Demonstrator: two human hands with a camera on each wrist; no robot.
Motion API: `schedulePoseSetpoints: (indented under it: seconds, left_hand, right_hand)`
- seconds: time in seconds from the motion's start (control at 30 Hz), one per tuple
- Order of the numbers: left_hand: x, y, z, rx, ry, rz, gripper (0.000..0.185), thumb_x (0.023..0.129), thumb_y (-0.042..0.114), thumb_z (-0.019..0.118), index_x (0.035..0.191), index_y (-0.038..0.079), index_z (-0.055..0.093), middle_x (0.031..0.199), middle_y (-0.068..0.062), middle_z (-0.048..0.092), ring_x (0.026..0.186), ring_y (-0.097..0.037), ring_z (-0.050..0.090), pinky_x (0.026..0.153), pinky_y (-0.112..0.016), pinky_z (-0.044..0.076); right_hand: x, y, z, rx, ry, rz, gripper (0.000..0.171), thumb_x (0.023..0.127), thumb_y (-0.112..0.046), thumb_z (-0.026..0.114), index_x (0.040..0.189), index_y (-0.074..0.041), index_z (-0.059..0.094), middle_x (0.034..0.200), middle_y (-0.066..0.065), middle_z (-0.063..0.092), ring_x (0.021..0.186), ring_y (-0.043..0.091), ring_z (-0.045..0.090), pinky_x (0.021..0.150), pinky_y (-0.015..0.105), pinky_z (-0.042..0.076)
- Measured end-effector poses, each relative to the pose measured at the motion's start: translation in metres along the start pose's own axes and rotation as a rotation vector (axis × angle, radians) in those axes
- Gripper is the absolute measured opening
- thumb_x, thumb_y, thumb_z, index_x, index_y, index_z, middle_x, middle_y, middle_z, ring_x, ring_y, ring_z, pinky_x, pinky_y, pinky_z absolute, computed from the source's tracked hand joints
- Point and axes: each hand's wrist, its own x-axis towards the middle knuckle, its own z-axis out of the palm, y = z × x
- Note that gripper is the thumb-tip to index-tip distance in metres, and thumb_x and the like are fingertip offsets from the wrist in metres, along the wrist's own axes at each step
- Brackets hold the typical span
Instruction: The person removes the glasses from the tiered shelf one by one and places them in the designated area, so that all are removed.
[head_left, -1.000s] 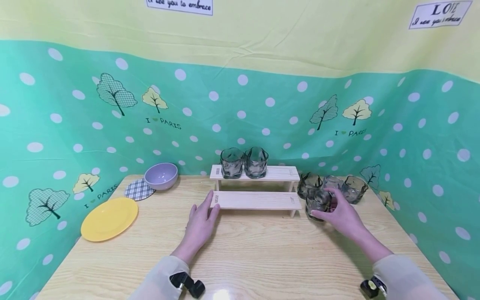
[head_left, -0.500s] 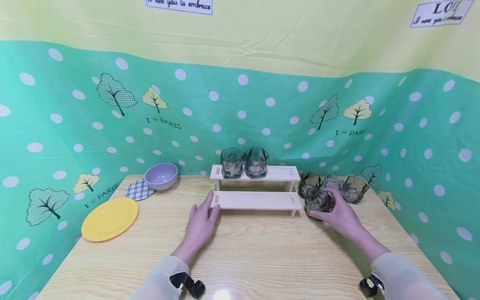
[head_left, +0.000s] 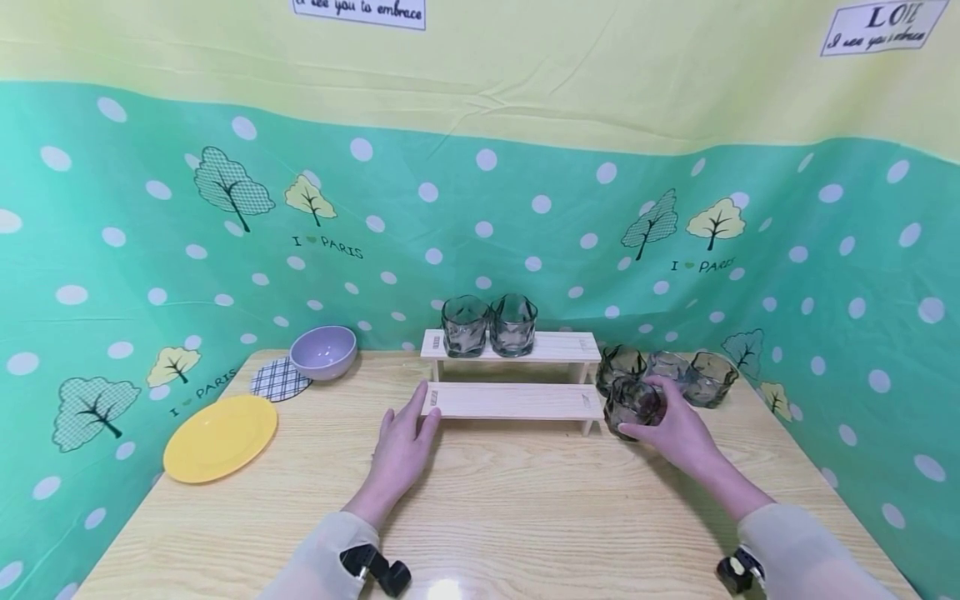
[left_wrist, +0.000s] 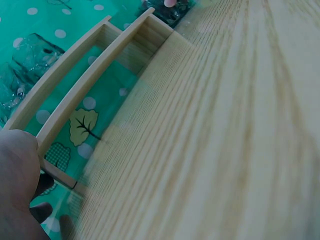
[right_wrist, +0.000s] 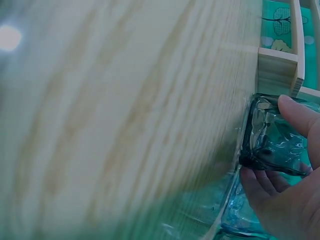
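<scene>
While the left hand is resting flat against the rack, the right hand is clasping a glass by its sides; likely heavy, slippery, breakable.

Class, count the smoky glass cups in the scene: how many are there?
6: two glass cups on the rack's top shelf, one gripped by the right hand, three behind it.

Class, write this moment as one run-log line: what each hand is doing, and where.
left hand: rests against wooden two-tier rack, left end | right hand: grips smoky glass cup beside rack's right end | upper tier: two cups
</scene>
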Motion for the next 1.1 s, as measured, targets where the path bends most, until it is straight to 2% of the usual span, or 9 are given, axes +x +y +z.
schedulePoseSetpoints:
  seconds: [0.1,0.27,0.37,0.47,0.53,0.6,0.67,0.9,1.1]
  left_hand:
    - [0.0,0.0,0.0,0.0,0.002,0.001,0.063,0.119,0.032,0.052,0.173,0.006,0.033,0.172,-0.018,0.041,0.158,-0.039,0.041,0.136,-0.061,0.005]
    - [0.0,0.0,-0.001,0.0,0.0,-0.004,0.063,0.119,0.033,0.051,0.173,0.006,0.032,0.172,-0.018,0.041,0.158,-0.039,0.041,0.136,-0.06,0.004]
    - [-0.001,0.0,0.0,-0.001,-0.004,-0.009,0.064,0.119,0.034,0.051,0.174,0.006,0.032,0.172,-0.017,0.04,0.159,-0.039,0.041,0.136,-0.06,0.004]
    - [-0.001,0.0,0.0,-0.002,-0.006,-0.011,0.064,0.119,0.034,0.051,0.174,0.006,0.032,0.172,-0.017,0.04,0.159,-0.039,0.041,0.136,-0.06,0.003]
    - [-0.001,0.0,0.0,-0.003,-0.004,-0.011,0.064,0.119,0.035,0.051,0.174,0.007,0.032,0.172,-0.017,0.041,0.159,-0.039,0.041,0.136,-0.06,0.003]
    - [-0.001,0.0,-0.001,-0.004,-0.002,-0.009,0.064,0.119,0.035,0.051,0.174,0.007,0.032,0.172,-0.018,0.041,0.158,-0.039,0.041,0.136,-0.06,0.003]
    - [-0.001,0.0,-0.001,-0.005,0.0,-0.006,0.064,0.119,0.034,0.051,0.174,0.006,0.033,0.171,-0.018,0.042,0.158,-0.039,0.041,0.136,-0.06,0.004]
    - [-0.001,0.002,-0.002,-0.002,-0.004,-0.013,0.063,0.119,0.033,0.051,0.174,0.007,0.032,0.172,-0.018,0.041,0.159,-0.039,0.041,0.137,-0.059,0.004]
    - [-0.001,0.001,-0.002,-0.003,-0.007,-0.006,0.063,0.119,0.033,0.051,0.174,0.006,0.032,0.172,-0.018,0.041,0.159,-0.039,0.041,0.136,-0.06,0.004]
  right_hand:
    - [0.0,0.0,0.001,-0.003,0.004,-0.012,0.105,0.089,-0.038,0.096,0.166,-0.003,0.032,0.148,0.045,0.052,0.123,0.06,0.063,0.094,0.067,0.058]
    - [0.0,-0.001,0.001,-0.001,-0.008,-0.032,0.104,0.091,-0.032,0.095,0.166,-0.002,0.03,0.156,0.045,0.044,0.128,0.062,0.059,0.096,0.068,0.057]
    - [-0.001,-0.003,-0.001,-0.003,-0.019,-0.028,0.107,0.09,-0.031,0.096,0.168,-0.003,0.028,0.157,0.045,0.043,0.118,0.06,0.063,0.089,0.066,0.058]
    - [-0.003,-0.007,-0.006,-0.007,-0.02,-0.018,0.111,0.09,-0.034,0.096,0.17,-0.003,0.026,0.16,0.044,0.042,0.122,0.061,0.061,0.095,0.071,0.057]
    - [-0.003,-0.012,-0.01,0.0,-0.014,-0.016,0.113,0.089,-0.036,0.095,0.172,-0.004,0.025,0.162,0.041,0.041,0.13,0.063,0.056,0.105,0.076,0.051]
    - [-0.002,-0.017,-0.016,0.009,-0.001,-0.024,0.113,0.089,-0.035,0.095,0.172,-0.003,0.025,0.164,0.038,0.04,0.14,0.063,0.048,0.114,0.078,0.042]
    - [-0.002,-0.023,-0.021,0.027,0.015,-0.039,0.113,0.089,-0.032,0.095,0.172,-0.002,0.025,0.164,0.037,0.041,0.143,0.061,0.046,0.117,0.076,0.04]
    - [0.001,-0.05,-0.034,0.033,0.087,-0.118,0.108,0.09,-0.027,0.095,0.172,-0.004,0.029,0.163,0.035,0.045,0.145,0.058,0.048,0.119,0.072,0.041]
    - [0.007,-0.074,-0.036,0.071,0.072,-0.157,0.106,0.091,-0.029,0.095,0.172,-0.006,0.03,0.165,0.033,0.044,0.149,0.056,0.045,0.122,0.07,0.039]
